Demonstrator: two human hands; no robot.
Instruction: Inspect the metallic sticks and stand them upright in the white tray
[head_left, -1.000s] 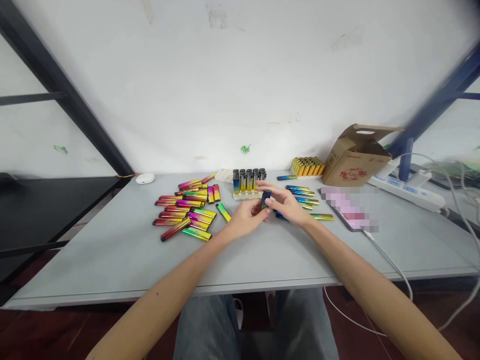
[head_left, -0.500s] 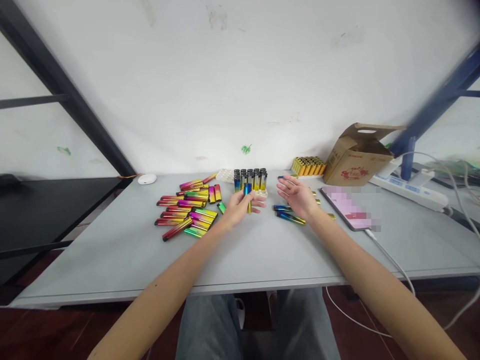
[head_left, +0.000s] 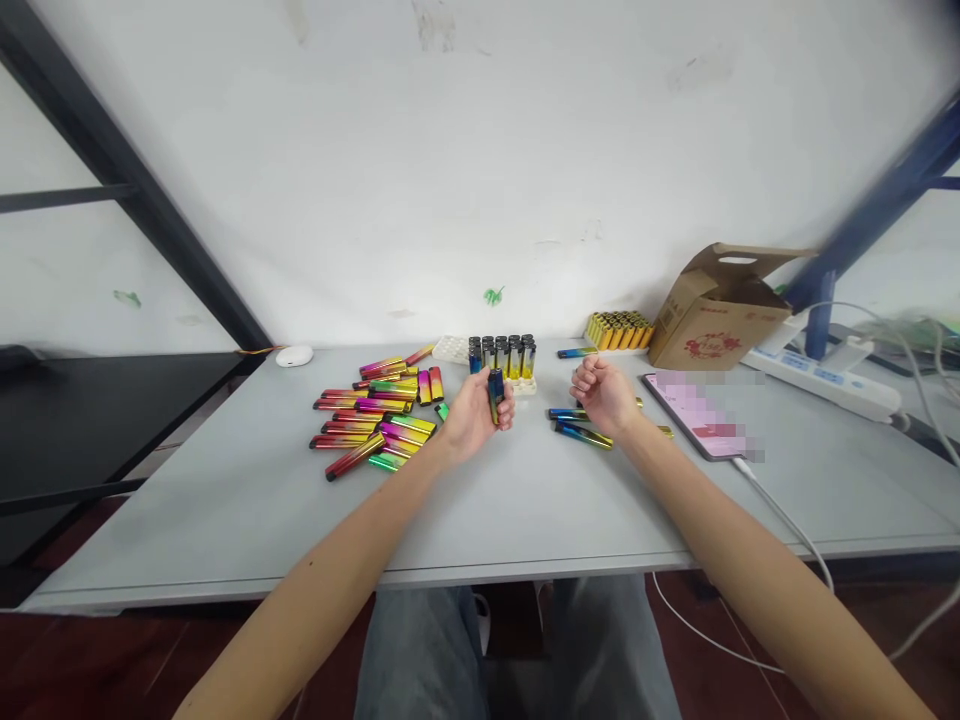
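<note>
My left hand [head_left: 478, 415] is wrapped round a shiny blue-and-gold lighter [head_left: 495, 395], held upright with its dark end up. Just behind it, several similar lighters [head_left: 517, 362] stand in a white tray [head_left: 452, 349], black tops up. My right hand [head_left: 600, 395] hovers over the table with its fingers curled in, and no object shows in it. Below and left of that hand lie blue-and-gold lighters [head_left: 583, 434]; one more lighter [head_left: 576, 352] lies farther back.
A loose pile of red, pink, green and gold lighters [head_left: 371, 407] covers the left-centre. At the back right are a tray of upright gold lighters [head_left: 619, 330] and a cardboard box [head_left: 712, 325]. A phone [head_left: 694, 415], power strip [head_left: 825, 378] and white case [head_left: 294, 357] also lie here.
My left fingers have closed round the lighter, which has turned slightly. The fingers of my right hand, spread before, are now curled, uncovering the lighter at the back.
</note>
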